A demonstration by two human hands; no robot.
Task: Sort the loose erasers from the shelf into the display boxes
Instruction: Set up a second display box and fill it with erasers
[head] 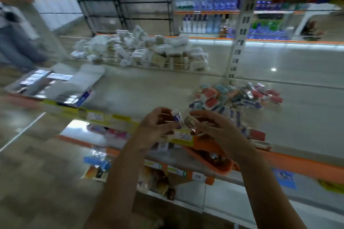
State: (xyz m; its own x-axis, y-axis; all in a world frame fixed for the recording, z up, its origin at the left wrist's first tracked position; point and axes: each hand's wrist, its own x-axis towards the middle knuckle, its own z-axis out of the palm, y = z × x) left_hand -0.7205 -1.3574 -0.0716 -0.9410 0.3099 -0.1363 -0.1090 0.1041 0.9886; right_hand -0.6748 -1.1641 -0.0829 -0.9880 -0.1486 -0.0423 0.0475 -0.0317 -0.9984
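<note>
Bright overhead glare, motion-blurred throughout (seemingly fisheye-warped edges).

Open shelf between boxes and pile
Bare shelf surface (141, 87) runs mid-shelf; display boxes (50, 87) block left; eraser pile (236, 96) and upright post (237, 42) block right.

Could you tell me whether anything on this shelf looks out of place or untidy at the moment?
Yes. A heap of loose erasers lies jumbled on the shelf right of centre, some spilling toward the front edge, instead of in the display boxes at the left. Each hand holds an eraser: left hand, right hand.
</note>
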